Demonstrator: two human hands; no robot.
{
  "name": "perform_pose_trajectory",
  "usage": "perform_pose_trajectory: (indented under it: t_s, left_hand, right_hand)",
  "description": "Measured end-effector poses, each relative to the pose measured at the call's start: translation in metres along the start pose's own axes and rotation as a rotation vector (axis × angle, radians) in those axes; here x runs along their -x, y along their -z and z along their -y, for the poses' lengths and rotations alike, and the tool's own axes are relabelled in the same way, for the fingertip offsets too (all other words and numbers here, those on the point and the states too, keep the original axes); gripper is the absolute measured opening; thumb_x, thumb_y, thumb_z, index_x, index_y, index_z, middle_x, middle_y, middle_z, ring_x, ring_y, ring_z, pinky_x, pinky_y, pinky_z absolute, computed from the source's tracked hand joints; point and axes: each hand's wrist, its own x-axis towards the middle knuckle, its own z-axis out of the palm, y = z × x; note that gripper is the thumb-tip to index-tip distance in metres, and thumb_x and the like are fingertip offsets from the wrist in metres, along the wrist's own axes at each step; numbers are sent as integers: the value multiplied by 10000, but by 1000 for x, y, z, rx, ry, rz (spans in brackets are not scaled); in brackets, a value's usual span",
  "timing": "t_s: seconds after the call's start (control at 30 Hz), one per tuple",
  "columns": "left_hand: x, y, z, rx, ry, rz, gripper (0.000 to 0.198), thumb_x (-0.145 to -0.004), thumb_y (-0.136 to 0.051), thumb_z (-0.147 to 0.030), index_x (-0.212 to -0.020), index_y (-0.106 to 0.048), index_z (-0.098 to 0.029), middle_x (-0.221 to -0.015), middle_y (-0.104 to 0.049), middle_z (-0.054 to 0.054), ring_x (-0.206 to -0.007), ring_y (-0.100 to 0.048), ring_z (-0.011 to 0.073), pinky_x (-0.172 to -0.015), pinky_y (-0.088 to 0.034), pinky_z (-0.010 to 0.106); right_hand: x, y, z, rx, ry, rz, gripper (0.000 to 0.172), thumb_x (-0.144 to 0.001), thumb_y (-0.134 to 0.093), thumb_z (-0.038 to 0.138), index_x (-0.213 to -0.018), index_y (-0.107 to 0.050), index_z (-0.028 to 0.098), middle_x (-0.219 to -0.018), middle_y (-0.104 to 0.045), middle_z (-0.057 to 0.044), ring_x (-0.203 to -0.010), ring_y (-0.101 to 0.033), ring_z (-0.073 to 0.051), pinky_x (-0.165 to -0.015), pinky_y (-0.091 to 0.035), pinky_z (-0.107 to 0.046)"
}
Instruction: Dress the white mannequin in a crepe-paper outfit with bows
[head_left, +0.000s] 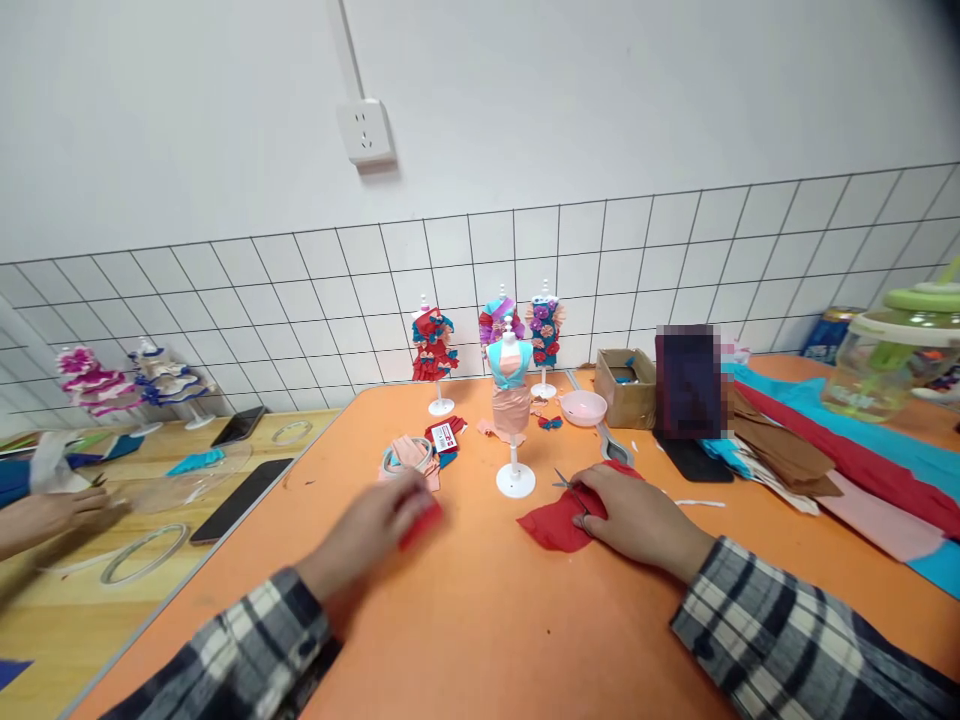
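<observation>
My left hand (379,520), smeared by motion, is closed on a small piece of red fabric (422,527) over the orange table. My right hand (634,515) rests on a larger piece of red fabric (553,527) with its fingers around a pair of small scissors (562,482), blades pointing left; the handles are mostly covered. Between and beyond both hands stands a small white dress form (514,480) wearing a blue top (510,364) and a pink wrapped skirt (511,410). Near my left hand lie a tape roll (409,457) and pink fabric scraps.
Several decorated dress forms (433,350) stand at the back. A pink bowl (583,408), a cardboard box (628,400) and a propped-up dark screen (688,385) are behind my right hand. Fabric strips (814,430) and a jug (874,360) lie right. A co-worker's hand (64,510) works left.
</observation>
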Motion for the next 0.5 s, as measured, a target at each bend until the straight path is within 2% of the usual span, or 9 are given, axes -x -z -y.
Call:
perform_pose_trajectory:
  t_s: [0.03, 0.07, 0.13, 0.17, 0.23, 0.33, 0.4, 0.5]
  left_hand:
    - [-10, 8, 21, -108, 148, -259, 209, -936, -403, -328, -902, -583, -228, -812, -651, 7, -726, -595, 169, -627, -452, 250]
    - [-19, 16, 41, -163, 224, -374, 249, -944, -350, -317, -968, -574, -211, -897, -652, 47, -804, -598, 204, -656, -452, 281]
    - [-29, 31, 77, -225, 288, -446, 298, -923, -311, -288, -1009, -569, -167, -947, -635, 111, -844, -584, 260, -670, -438, 338]
    - [-30, 35, 89, -244, 280, -432, 280, -890, -347, -278, -978, -584, -157, -936, -633, 120, -822, -581, 266, -669, -436, 348]
    - [-29, 37, 102, -256, 182, -314, 199, -792, -448, -246, -841, -629, -182, -897, -647, 90, -800, -584, 243, -709, -446, 336]
    - [-24, 25, 96, -263, -17, -115, 162, -710, -521, -219, -672, -679, -233, -917, -675, 35, -904, -582, 231, -841, -416, 346]
    - [-23, 18, 86, -285, -108, -36, 193, -721, -539, -225, -672, -720, -268, -963, -675, 23, -974, -562, 245, -892, -369, 386]
    - [-24, 16, 77, -338, -194, 61, 248, -802, -527, -264, -835, -766, -318, -973, -686, 33, -972, -565, 250, -896, -334, 421]
  right_hand:
    - [0, 0, 0, 1, 0, 0, 390, -810, -597, 373, -1176, -593, 239, -1218, -625, -69, -1046, -607, -267, -764, -432, -328]
    - [0, -1, 0, 0, 1, 2, 389, -809, -598, 372, -1175, -593, 239, -1220, -623, -70, -1049, -605, -268, -765, -432, -326]
    - [-1, -1, 0, -7, 4, 6, 389, -808, -601, 370, -1174, -592, 238, -1221, -621, -71, -1057, -602, -269, -778, -432, -324]
    - [-1, -1, 0, -12, 6, 7, 387, -808, -601, 369, -1173, -592, 239, -1220, -621, -70, -1059, -602, -269, -785, -432, -324]
    - [-1, 0, -1, -24, 8, 10, 387, -808, -602, 366, -1174, -591, 241, -1221, -620, -66, -1056, -603, -266, -789, -430, -322]
    - [-1, 1, -1, -39, 6, 12, 393, -806, -602, 365, -1179, -587, 241, -1228, -616, -63, -1055, -602, -263, -787, -427, -319]
    - [-1, 1, -1, -44, 7, 11, 398, -808, -598, 362, -1185, -586, 235, -1228, -614, -64, -1062, -598, -263, -790, -424, -318]
    - [0, 1, -3, -45, 19, 12, 414, -804, -604, 360, -1197, -583, 232, -1229, -611, -63, -1068, -594, -262, -796, -424, -319]
